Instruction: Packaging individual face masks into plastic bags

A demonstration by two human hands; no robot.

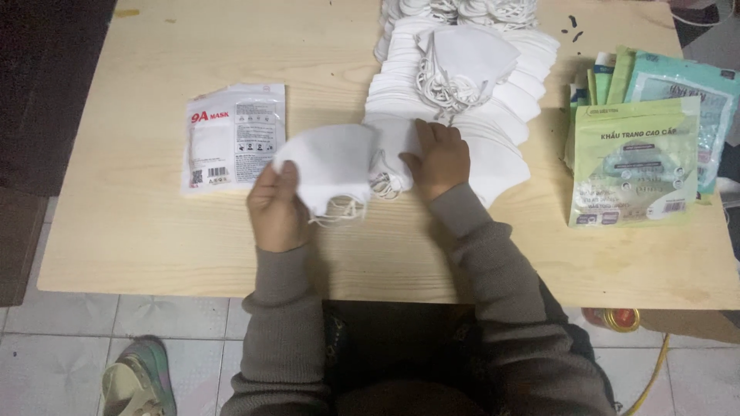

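Beside green pouches (634, 166), both hands (277, 208) (439, 160) grip masks (331, 166).

A pale wooden counter (154, 254) with a light grain fills most of the view, its near edge running straight across. Below it lies a floor of whitish tiles (69, 362) with grey joints. A dark cabinet or panel (31, 115) stands along the left side. A yellow cable (651, 370) curls on the tiles at lower right. The light is soft and even.
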